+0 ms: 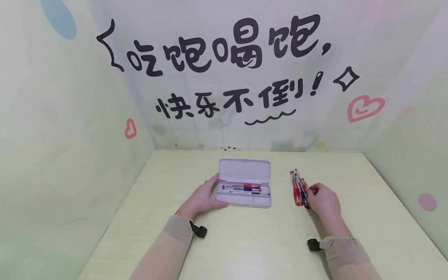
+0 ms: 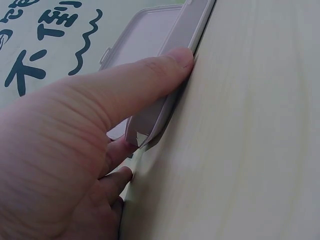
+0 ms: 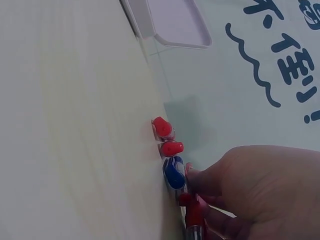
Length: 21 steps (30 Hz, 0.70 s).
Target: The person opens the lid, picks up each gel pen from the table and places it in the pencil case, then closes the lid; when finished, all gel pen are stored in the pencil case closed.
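An open lilac pencil case (image 1: 245, 170) lies on the table, lid raised at the back. My left hand (image 1: 203, 198) grips its left end, thumb along the front wall and fingers behind, as the left wrist view shows. Inside the case lie a red pen (image 1: 250, 186), a blue pen (image 1: 247, 189) and a black-gripped pen (image 1: 259, 193). Right of it, several red and blue gel pens (image 1: 296, 190) lie side by side. My right hand (image 1: 323, 200) pinches a red pen (image 3: 195, 217) at the right side of this row, next to a blue-capped pen (image 3: 174, 172).
The pale wooden table (image 1: 252, 237) meets a printed backdrop (image 1: 210, 136) at the back, with curtain-like walls at both sides. A black strap mount (image 1: 199, 230) sits on the left wrist, another (image 1: 314, 245) on the right.
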Each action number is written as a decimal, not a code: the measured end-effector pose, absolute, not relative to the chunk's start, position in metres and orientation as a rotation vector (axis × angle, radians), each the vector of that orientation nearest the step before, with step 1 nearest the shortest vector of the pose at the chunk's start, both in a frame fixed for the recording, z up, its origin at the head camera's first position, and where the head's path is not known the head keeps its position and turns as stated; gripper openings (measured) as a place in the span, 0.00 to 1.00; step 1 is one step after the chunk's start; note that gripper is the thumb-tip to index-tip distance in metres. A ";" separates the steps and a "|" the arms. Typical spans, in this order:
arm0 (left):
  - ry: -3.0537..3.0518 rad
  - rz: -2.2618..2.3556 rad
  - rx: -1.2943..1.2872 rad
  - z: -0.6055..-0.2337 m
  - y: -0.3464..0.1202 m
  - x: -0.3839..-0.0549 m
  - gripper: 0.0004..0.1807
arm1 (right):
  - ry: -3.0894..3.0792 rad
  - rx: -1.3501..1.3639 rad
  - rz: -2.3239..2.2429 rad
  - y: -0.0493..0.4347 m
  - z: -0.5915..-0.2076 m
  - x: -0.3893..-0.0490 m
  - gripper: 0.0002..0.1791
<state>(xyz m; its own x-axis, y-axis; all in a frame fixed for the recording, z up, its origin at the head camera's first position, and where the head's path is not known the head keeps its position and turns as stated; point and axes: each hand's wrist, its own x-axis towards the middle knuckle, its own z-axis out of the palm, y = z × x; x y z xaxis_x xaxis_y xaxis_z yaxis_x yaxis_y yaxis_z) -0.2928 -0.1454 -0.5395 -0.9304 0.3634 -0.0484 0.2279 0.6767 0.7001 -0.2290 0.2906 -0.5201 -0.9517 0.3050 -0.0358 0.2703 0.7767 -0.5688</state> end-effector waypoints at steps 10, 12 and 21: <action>2.707 1.073 0.515 -0.541 -0.146 -0.296 0.73 | -2.854 -0.407 0.903 0.284 -0.514 -0.231 0.22; 2.712 1.072 0.515 -0.540 -0.146 -0.296 0.73 | -2.837 -0.318 0.903 0.278 -0.510 -0.232 0.21; 2.705 1.090 0.496 -0.541 -0.147 -0.295 0.73 | -2.843 0.084 0.775 0.231 -0.504 -0.252 0.12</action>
